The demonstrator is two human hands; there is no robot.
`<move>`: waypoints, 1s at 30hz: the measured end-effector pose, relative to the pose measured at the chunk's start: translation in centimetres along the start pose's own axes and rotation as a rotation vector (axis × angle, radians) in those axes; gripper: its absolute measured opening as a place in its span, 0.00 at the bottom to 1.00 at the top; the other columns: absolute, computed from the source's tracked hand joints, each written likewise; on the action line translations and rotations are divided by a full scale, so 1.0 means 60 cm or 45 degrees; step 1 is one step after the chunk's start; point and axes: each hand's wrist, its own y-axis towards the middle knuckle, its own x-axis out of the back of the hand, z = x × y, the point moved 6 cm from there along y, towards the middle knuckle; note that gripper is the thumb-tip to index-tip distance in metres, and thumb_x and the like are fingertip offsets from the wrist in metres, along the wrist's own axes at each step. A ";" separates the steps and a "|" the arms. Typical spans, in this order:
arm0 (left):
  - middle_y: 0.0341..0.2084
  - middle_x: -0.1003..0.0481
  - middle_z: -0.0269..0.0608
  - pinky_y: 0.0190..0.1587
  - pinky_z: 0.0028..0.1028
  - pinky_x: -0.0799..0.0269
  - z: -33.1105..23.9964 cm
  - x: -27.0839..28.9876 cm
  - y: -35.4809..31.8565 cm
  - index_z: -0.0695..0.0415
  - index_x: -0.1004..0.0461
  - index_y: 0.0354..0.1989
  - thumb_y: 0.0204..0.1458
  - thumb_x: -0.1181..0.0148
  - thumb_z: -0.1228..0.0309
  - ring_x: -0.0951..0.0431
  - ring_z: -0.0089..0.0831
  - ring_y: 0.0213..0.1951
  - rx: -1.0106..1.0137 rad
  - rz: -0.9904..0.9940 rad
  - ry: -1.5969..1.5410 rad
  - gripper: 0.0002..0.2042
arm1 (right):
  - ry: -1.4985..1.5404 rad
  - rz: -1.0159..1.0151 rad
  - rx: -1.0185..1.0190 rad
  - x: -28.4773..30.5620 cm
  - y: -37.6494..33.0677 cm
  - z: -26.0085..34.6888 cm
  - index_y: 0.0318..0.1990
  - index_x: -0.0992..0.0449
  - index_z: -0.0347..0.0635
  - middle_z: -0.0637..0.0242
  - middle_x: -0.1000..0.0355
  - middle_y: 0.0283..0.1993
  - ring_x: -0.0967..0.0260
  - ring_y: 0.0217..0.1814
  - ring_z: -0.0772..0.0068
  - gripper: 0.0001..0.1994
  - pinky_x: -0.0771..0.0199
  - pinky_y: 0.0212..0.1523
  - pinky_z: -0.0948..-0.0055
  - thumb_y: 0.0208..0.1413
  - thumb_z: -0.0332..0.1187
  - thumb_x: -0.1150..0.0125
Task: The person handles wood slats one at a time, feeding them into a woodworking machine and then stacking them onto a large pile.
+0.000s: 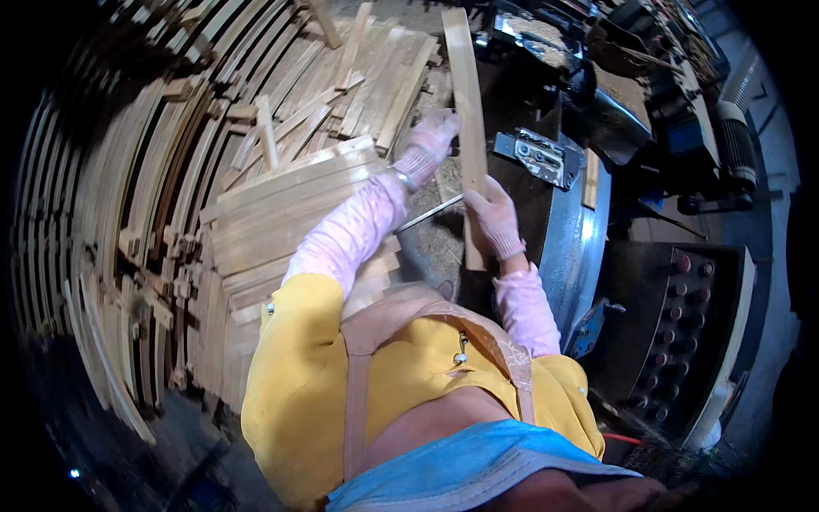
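Observation:
I hold a long pale wooden slat (pixel 465 94) that runs from the top of the picture down over the dark machine bed. My left hand (pixel 433 136), in a pink glove, grips the slat's left edge about halfway along. My right hand (pixel 493 218), also gloved, clasps the slat lower down, near its close end. Both forearms wear pink sleeves, and a yellow top and tan apron straps fill the lower middle.
Stacks of wooden slats (pixel 290 196) pile up to the left and behind. A dark machine (pixel 554 154) with a metal bracket stands on the right. A control panel with several round knobs (pixel 682 333) sits at lower right. Sawdust lies under my hands.

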 end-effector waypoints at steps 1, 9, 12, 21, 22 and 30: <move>0.55 0.22 0.55 0.61 0.40 0.29 0.035 0.020 0.016 0.59 0.27 0.63 0.59 0.40 0.50 0.23 0.48 0.58 -0.148 0.000 0.172 0.30 | 0.000 -0.110 0.001 0.026 -0.021 0.009 0.68 0.31 0.30 0.65 0.24 0.60 0.29 0.62 0.72 0.27 0.32 0.64 0.73 0.62 0.29 0.38; 0.58 0.23 0.55 0.63 0.44 0.31 0.397 0.451 -0.034 0.48 0.21 0.60 0.59 0.50 0.47 0.24 0.51 0.61 0.688 -0.044 1.516 0.27 | -1.462 -1.007 -0.343 0.297 -0.417 -0.117 0.60 0.23 0.41 0.51 0.22 0.45 0.25 0.47 0.44 0.23 0.26 0.52 0.52 0.56 0.34 0.34; 0.58 0.23 0.50 0.63 0.43 0.31 0.361 0.456 -0.034 0.46 0.20 0.58 0.61 0.50 0.47 0.23 0.48 0.60 0.668 0.181 1.484 0.25 | -1.632 -1.004 -0.249 0.347 -0.410 -0.165 0.57 0.21 0.42 0.51 0.23 0.43 0.26 0.46 0.44 0.20 0.27 0.48 0.49 0.57 0.34 0.35; 0.41 0.19 0.48 0.49 0.48 0.26 -0.027 0.450 0.019 0.51 0.19 0.46 0.61 0.46 0.44 0.20 0.49 0.46 -0.247 -0.524 1.567 0.23 | -1.750 -1.131 -0.243 0.429 0.009 -0.131 0.48 0.19 0.50 0.54 0.23 0.39 0.25 0.47 0.47 0.11 0.23 0.48 0.54 0.60 0.35 0.41; 0.39 0.19 0.52 0.49 0.49 0.27 -0.101 0.423 0.001 0.54 0.18 0.42 0.61 0.45 0.49 0.20 0.51 0.44 -0.369 -0.704 1.347 0.20 | -1.527 -1.138 -0.158 0.423 0.044 -0.132 0.48 0.17 0.50 0.53 0.22 0.40 0.24 0.47 0.47 0.11 0.23 0.48 0.54 0.60 0.35 0.41; 0.31 0.25 0.42 0.36 0.35 0.24 -0.075 0.077 -0.035 0.58 0.27 0.46 0.57 0.48 0.71 0.22 0.38 0.35 -0.709 -0.669 1.471 0.10 | -0.015 0.264 0.265 -0.097 0.023 0.063 0.64 0.27 0.35 0.67 0.23 0.52 0.29 0.48 0.77 0.24 0.28 0.50 0.76 0.62 0.34 0.36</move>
